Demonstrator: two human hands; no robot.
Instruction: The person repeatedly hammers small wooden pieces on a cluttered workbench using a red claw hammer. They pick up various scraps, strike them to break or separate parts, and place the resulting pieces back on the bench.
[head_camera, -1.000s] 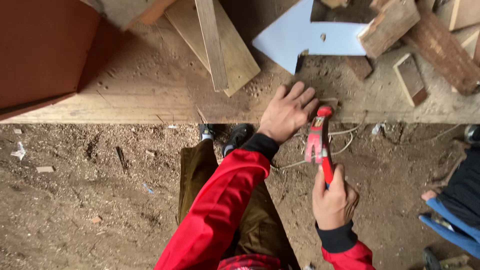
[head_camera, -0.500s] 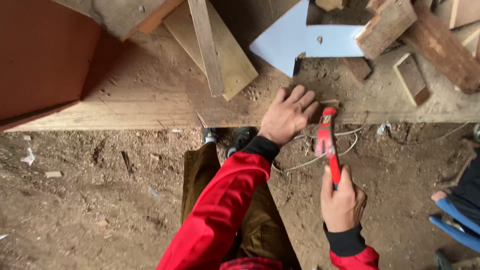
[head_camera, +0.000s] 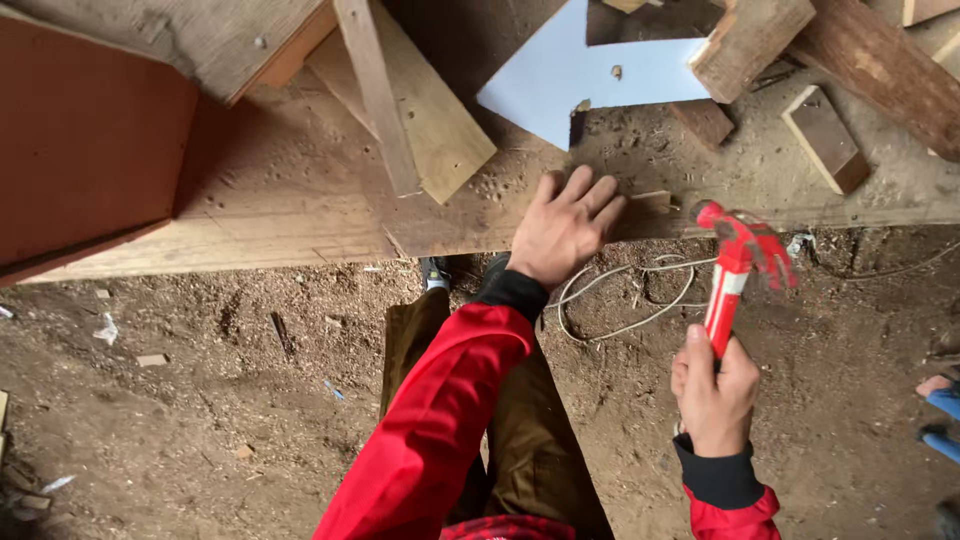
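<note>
A: Left hand (head_camera: 562, 228) is lying flat, fingers spread apart, pressing on the big wooden plank (head_camera: 300, 215), gripping nothing. Fingertips are touching a small wood block (head_camera: 650, 203) just beside them.

B: Right hand?

A: Right hand (head_camera: 713, 392) is clamping together around the handle of a red claw hammer (head_camera: 735, 265). Hammer is hanging in the air, head up, just right of the block and over the plank's near edge, not touching it.

B: Going big to small on the rest?

A: Dirt floor (head_camera: 180, 420) is covering the lower half, sawdust all over. Reddish-brown panel (head_camera: 85, 150) is sitting far left on the plank. Pale blue arrow-shaped sheet (head_camera: 590, 85) is lying beyond the left hand, partly under scrap boards (head_camera: 750, 40). A narrow slat (head_camera: 375, 95) is crossing a wider offcut (head_camera: 440, 130). A white cord (head_camera: 620, 300) is looping on the floor between both hands. Red sleeve (head_camera: 440, 400) is running down from the left wrist.
</note>
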